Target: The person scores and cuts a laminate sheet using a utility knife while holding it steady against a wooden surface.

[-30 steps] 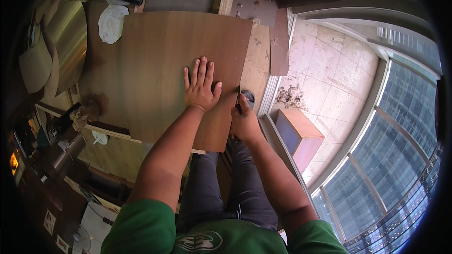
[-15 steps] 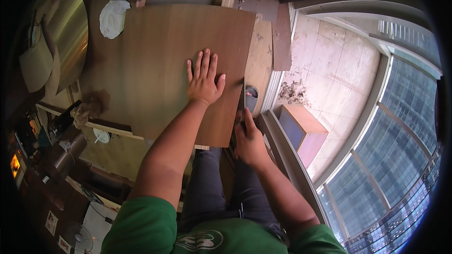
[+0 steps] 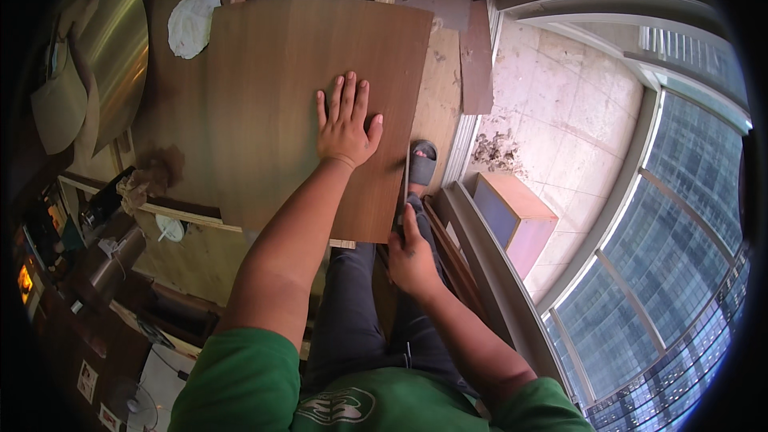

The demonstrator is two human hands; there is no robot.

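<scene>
A large brown wood-grain board (image 3: pixel 268 104) lies flat in front of me. My left hand (image 3: pixel 346 130) rests palm down on it, fingers spread, toward its right side. Beside the board's right edge, near its lower right corner, my right hand (image 3: pixel 413 262) is closed round a thin, straight-bladed tool (image 3: pixel 406 174). The blade shows edge-on as a narrow strip running along the board's edge, so its exact kind cannot be made out. My thumb lies along the top of its grip, and the other fingers are mostly hidden.
A sandalled foot (image 3: pixel 422 164) stands right of the board. Beyond a window track (image 3: pixel 462 144) are a box (image 3: pixel 516 220), debris (image 3: pixel 498 152) and tall glazing. Crumpled white plastic (image 3: pixel 193 26) lies at the board's far left corner; curved sheets (image 3: pixel 120 56) stand left.
My right hand has drawn the tool back toward me along the board's edge, uncovering more of the foot. My left hand stays flat on the board.
</scene>
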